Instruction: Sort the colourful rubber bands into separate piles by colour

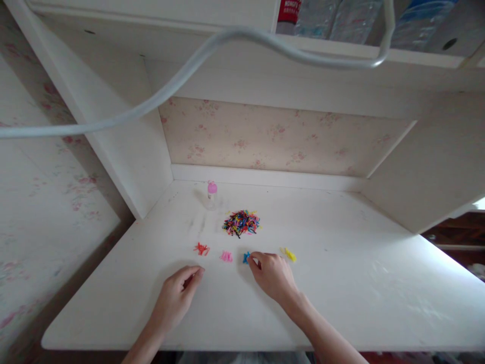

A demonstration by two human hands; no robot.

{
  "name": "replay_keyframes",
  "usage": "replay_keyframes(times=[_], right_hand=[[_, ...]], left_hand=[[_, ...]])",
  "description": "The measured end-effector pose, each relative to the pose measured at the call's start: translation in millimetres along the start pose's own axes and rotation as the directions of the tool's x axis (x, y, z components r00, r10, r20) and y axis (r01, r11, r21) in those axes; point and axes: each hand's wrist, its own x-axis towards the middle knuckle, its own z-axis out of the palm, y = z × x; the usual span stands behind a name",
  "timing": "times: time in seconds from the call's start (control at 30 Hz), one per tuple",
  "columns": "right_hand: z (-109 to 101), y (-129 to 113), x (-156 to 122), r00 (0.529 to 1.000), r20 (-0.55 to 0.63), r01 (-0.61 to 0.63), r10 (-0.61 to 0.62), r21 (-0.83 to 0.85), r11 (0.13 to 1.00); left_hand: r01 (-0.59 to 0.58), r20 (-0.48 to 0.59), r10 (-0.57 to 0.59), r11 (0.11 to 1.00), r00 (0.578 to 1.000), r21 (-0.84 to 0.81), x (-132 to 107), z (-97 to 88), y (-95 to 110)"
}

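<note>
A mixed heap of tiny coloured bands (pixel 241 223) lies mid-desk. In front of it sit small sorted clusters: red (pixel 201 248), pink (pixel 226 256), blue (pixel 246 258) and yellow (pixel 288 254). My right hand (pixel 272 273) rests on the white desk (pixel 341 283) with its fingers curled and pinched at the blue cluster, touching it. My left hand (pixel 178 296) lies lower left, fingers loosely curled with the tips on the desk, nothing visible in it, a short way below the red cluster.
A small clear bottle with a pink cap (pixel 211 194) stands behind the heap near the back left corner. White shelf walls flank the desk left and right. A pale cable (pixel 159 96) hangs across the top. Water bottles (pixel 341 17) sit on the upper shelf.
</note>
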Motion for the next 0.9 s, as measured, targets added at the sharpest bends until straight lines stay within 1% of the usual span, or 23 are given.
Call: replay_keyframes(times=[0.07, 0.13, 0.2, 0.3, 0.37, 0.53, 0.73, 0.9], right_hand=[[-5.5, 4.9, 10.1, 0.999, -0.004, -0.043, 0.043, -0.011, 0.999], [-10.7, 12.3, 25.0, 0.994, 0.002, -0.107, 0.107, -0.040, 0.993], [-13.1, 20.0, 41.5, 0.989, 0.013, -0.147, 0.148, -0.064, 0.987], [-10.8, 27.2, 61.5, 0.986, 0.028, -0.160, 0.163, -0.081, 0.984], [-7.3, 27.9, 68.9, 0.986, 0.042, -0.158, 0.162, -0.089, 0.983], [-1.3, 26.4, 73.4, 0.987, 0.059, -0.141, 0.148, -0.098, 0.985], [0.1, 29.7, 75.2, 0.989, 0.056, -0.133, 0.140, -0.101, 0.986], [1.2, 26.0, 79.0, 0.989, 0.060, -0.130, 0.136, -0.092, 0.987]], left_hand=[[0.001, 0.012, -0.001, 1.000, 1.000, 0.002, -0.1, -0.2, 1.1], [-0.003, 0.019, 0.003, 1.000, 1.000, 0.003, -0.1, -0.3, 1.4], [-0.013, 0.019, 0.013, 1.000, 1.000, 0.000, -0.1, -0.4, 0.9], [-0.026, 0.007, 0.026, 1.000, 1.000, 0.001, -0.5, -0.3, -0.8], [-0.029, 0.002, 0.029, 1.000, 1.000, 0.008, -0.7, -0.3, -1.8], [-0.035, 0.003, 0.035, 0.999, 0.999, 0.015, -0.5, 0.1, -2.5], [-0.048, 0.035, 0.047, 0.999, 0.998, 0.008, 0.0, 1.3, -2.4], [-0.062, 0.036, 0.061, 0.998, 0.997, 0.006, 0.3, 1.5, -2.3]])
